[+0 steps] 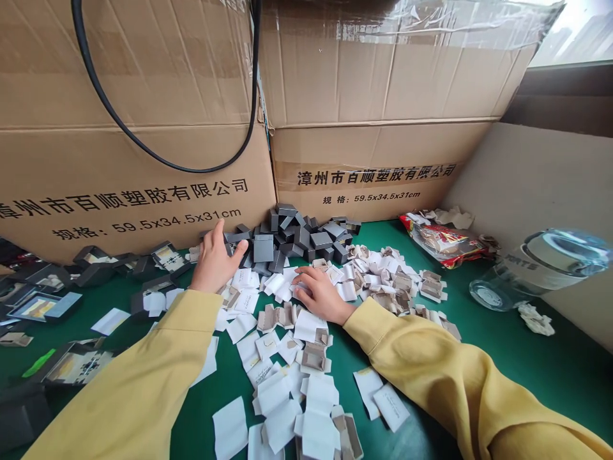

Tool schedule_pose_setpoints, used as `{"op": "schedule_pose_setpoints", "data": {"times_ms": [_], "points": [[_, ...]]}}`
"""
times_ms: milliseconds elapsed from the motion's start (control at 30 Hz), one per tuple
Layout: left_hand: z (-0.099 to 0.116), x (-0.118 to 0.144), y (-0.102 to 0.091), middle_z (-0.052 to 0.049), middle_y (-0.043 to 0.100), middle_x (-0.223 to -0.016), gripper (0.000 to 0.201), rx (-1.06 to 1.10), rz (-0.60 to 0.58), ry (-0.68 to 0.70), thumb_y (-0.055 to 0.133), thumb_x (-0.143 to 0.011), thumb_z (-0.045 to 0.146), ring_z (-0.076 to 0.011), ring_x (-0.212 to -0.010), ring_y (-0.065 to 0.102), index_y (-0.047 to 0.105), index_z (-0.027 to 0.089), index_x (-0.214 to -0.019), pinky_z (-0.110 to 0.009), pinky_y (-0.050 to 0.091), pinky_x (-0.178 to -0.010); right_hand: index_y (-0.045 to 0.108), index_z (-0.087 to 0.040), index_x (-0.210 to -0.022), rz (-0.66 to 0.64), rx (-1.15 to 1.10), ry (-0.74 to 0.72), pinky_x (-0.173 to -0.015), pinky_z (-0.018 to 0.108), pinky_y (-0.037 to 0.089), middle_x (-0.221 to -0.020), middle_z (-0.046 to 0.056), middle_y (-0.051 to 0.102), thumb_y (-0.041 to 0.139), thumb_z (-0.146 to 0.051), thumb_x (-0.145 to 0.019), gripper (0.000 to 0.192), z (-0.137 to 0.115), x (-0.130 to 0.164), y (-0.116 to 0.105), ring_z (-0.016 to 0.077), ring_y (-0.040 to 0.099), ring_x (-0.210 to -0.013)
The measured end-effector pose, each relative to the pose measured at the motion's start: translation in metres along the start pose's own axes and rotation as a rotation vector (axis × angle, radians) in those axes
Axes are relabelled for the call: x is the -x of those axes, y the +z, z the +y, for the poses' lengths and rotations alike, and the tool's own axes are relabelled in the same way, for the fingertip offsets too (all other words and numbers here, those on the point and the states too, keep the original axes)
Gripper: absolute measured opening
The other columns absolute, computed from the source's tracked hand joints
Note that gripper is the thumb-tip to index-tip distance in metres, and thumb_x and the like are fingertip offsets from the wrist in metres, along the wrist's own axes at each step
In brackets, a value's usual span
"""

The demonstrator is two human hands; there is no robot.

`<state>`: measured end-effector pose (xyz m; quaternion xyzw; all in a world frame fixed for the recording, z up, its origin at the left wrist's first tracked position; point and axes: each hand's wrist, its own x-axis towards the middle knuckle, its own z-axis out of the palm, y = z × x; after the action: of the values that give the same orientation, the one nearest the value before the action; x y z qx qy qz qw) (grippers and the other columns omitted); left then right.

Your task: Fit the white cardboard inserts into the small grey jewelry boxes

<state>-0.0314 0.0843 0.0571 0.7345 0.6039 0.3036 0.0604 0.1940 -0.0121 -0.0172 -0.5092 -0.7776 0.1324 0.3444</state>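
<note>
My left hand [214, 260] reaches to the left edge of a heap of small dark grey boxes [301, 237]. Its thumb and fingers are spread, and nothing shows in its grip. Lower and to the right, my right hand [323, 295] rests over a pile of white folded paper cards [280, 286]. Those fingers are slightly bent and apart, with the tips on or just above the cards; no held thing is visible. Small unfolded carton inserts [316, 354], white outside and grey-brown inside, lie among the cards between my forearms.
Large cardboard boxes [383, 147] stand behind the green table [191, 409], a black cable [153, 156] hanging before them. Dark cases [71, 367] with printed inserts lie left. More crumpled cartons [383, 275], a red snack packet [445, 243] and a tilted clear bottle [536, 271] are right.
</note>
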Motion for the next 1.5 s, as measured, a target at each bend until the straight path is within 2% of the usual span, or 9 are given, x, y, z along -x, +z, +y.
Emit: {"op": "schedule_pose_setpoints", "data": {"times_ms": [100,233,367,467,700,933,1067,1267,1500], "points": [[0.002,0.005,0.001,-0.017,0.036,-0.141,0.063,-0.132,-0.071,0.168,0.038,-0.084,0.053,-0.0357,-0.131,0.031,0.038,0.018,-0.137,-0.052,0.03,-0.102,0.058,-0.02,-0.097,-0.01,0.009,-0.002,-0.09,0.04,0.037,-0.119,0.008,0.053,0.05,-0.022,-0.085,0.014,-0.001,0.0,0.0,0.023,0.048,-0.106],[0.012,0.021,0.02,-0.011,0.029,-0.148,0.063,-0.211,-0.203,0.443,0.04,-0.085,0.048,-0.031,-0.131,0.034,0.027,0.022,-0.141,-0.05,0.024,-0.107,0.057,-0.02,-0.097,-0.027,0.022,-0.007,-0.088,0.037,0.037,-0.113,0.006,0.058,0.05,-0.02,-0.085,0.013,-0.001,0.0,0.0,0.0216,0.05,-0.1],[0.019,0.03,0.031,-0.015,0.035,-0.143,0.062,-0.199,-0.101,0.388,0.05,-0.081,0.045,-0.0332,-0.116,0.051,0.034,0.019,-0.135,-0.044,0.041,-0.095,0.057,-0.02,-0.096,-0.037,0.036,-0.012,-0.086,0.035,0.036,-0.105,0.005,0.061,0.05,-0.021,-0.086,0.012,-0.001,0.0,0.0,0.0207,0.05,-0.096],[0.019,0.031,0.032,-0.019,0.037,-0.138,0.059,-0.169,-0.012,0.391,0.061,-0.074,0.044,-0.0364,-0.12,0.046,0.043,0.016,-0.123,-0.045,0.04,-0.095,0.057,-0.02,-0.096,-0.041,0.042,-0.017,-0.086,0.035,0.035,-0.104,0.005,0.061,0.05,-0.021,-0.086,0.012,0.0,0.0,0.001,0.0206,0.05,-0.096],[0.015,0.026,0.033,-0.016,0.047,-0.132,0.054,0.038,-0.031,0.323,0.068,-0.069,0.041,-0.0323,-0.116,0.051,0.044,0.02,-0.113,-0.043,0.044,-0.092,0.057,-0.02,-0.096,-0.048,0.052,-0.024,-0.087,0.036,0.036,-0.103,0.005,0.062,0.05,-0.022,-0.086,0.012,0.0,0.0,0.001,0.02,0.051,-0.097],[0.033,0.038,0.029,-0.014,0.053,-0.121,0.056,0.645,0.243,0.226,0.064,-0.071,0.043,-0.0263,-0.109,0.054,0.043,0.019,-0.117,-0.038,0.043,-0.091,0.053,-0.02,-0.108,0.083,-0.059,-0.048,-0.092,0.041,0.039,-0.118,0.009,0.055,0.043,-0.029,-0.09,0.023,-0.003,0.001,-0.002,0.0229,0.049,-0.107],[0.055,0.076,0.043,-0.013,0.057,-0.113,0.049,1.085,-0.05,0.107,0.056,-0.077,0.047,-0.0212,-0.093,0.06,0.042,0.02,-0.115,-0.033,0.048,-0.079,0.029,-0.02,-0.133,0.339,-0.218,-0.061,-0.091,0.04,0.043,-0.13,0.012,0.045,0.038,-0.037,-0.091,0.046,-0.006,0.004,-0.007,0.0225,0.049,-0.111],[0.056,0.096,0.059,-0.009,0.061,-0.105,0.048,1.457,-0.573,-0.08,0.059,-0.075,0.047,-0.0222,-0.091,0.061,0.045,0.022,-0.114,-0.032,0.049,-0.07,0.049,-0.021,-0.115,0.358,-0.205,-0.059,-0.081,0.035,0.048,-0.102,0.008,0.058,0.039,-0.018,-0.087,0.03,-0.003,0.002,-0.008,0.0197,0.056,-0.093],[0.056,0.085,0.054,-0.004,0.065,-0.084,0.037,1.504,-0.752,-0.29,0.061,-0.078,0.038,-0.0169,-0.071,0.063,0.047,0.021,-0.108,-0.03,0.049,-0.064,0.052,-0.021,-0.112,0.348,-0.185,-0.155,-0.08,0.035,0.046,-0.1,0.006,0.061,0.038,-0.008,-0.08,0.037,-0.001,0.002,-0.01,0.019,0.055,-0.091]]}}
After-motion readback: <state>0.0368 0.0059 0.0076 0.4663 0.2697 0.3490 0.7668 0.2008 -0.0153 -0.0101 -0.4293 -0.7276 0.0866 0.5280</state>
